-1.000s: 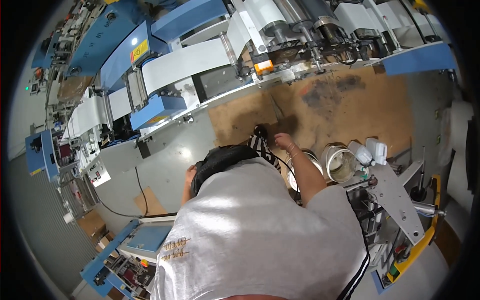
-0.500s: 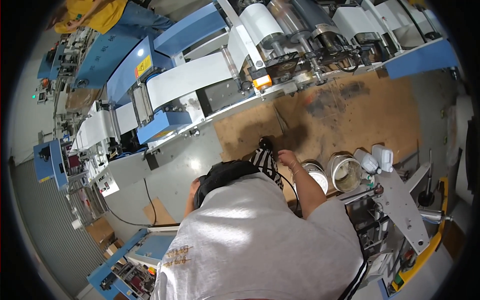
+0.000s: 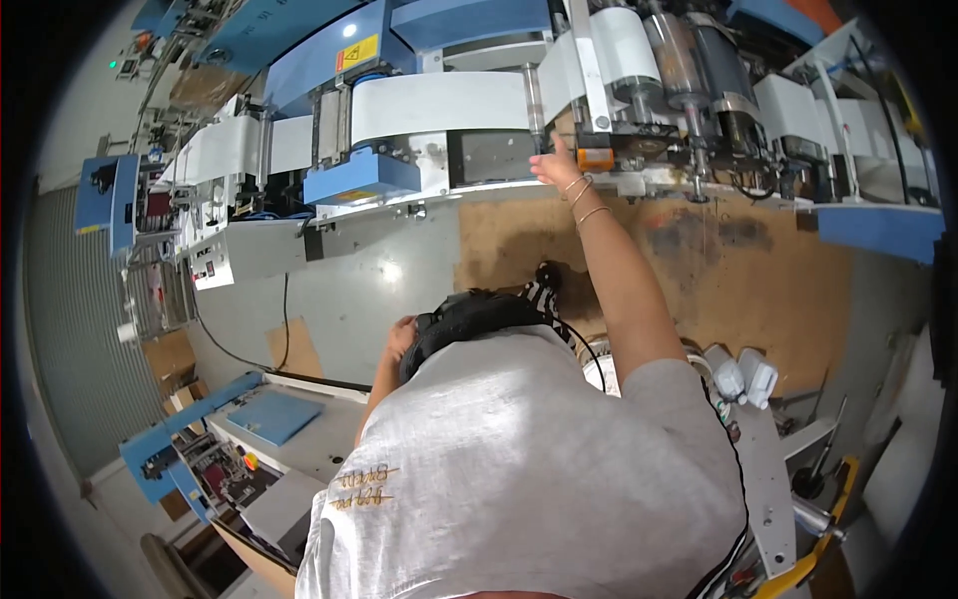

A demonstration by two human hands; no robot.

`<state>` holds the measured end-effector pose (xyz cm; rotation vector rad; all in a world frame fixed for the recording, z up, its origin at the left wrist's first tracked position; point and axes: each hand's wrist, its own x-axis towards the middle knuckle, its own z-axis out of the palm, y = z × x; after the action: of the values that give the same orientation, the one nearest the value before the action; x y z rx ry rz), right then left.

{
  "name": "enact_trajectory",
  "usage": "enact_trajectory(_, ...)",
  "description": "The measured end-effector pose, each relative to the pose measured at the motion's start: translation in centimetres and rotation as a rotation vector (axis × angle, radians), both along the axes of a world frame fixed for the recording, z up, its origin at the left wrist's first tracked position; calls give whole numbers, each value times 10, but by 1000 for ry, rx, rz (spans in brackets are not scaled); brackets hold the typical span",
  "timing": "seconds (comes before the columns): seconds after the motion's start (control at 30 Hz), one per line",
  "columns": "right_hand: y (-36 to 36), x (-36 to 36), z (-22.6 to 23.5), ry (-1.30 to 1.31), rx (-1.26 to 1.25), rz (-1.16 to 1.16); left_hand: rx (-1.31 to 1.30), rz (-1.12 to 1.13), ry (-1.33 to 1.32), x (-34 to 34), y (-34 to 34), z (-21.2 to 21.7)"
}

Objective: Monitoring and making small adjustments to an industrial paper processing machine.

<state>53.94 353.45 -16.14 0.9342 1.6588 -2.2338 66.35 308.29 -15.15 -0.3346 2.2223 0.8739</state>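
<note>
My right hand (image 3: 557, 167) reaches out over the front rail of a long blue and white roller machine (image 3: 361, 180). Its fingers are apart and nothing shows in them. Beside it are the lower end of a slim metal roller (image 3: 533, 100) and an orange block (image 3: 596, 159); whether the fingertips touch the machine I cannot tell. A white web (image 3: 439, 105) runs through the rollers to the left of this hand. Close against the black bag (image 3: 469, 319) at my waist is my left hand (image 3: 401, 337), its fingers mostly hidden.
Brown board (image 3: 788, 290) covers part of the floor between me and the machine. White plastic jugs (image 3: 758, 377) and a partly hidden bucket (image 3: 599, 371) stand at my right. A black cable (image 3: 286, 319) lies on the floor at left. More machinery (image 3: 190, 454) stands behind left.
My right arm has stretched forward from above the floor to the machine. The view has turned, and I am nearer the machine. My left hand stays by the black bag.
</note>
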Motion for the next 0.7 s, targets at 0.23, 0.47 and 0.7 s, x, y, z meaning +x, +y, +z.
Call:
enact_trajectory(0.23,0,-18,-4,-35,27,61,273,359,-50,28,13,42)
enact_trajectory(0.47,-11,11,-23,5,-116,118,185,217,-26,24,-2,7)
enact_trajectory(0.7,-23,106,-48,-170,11,319,289,381,-129,18,-13,-22)
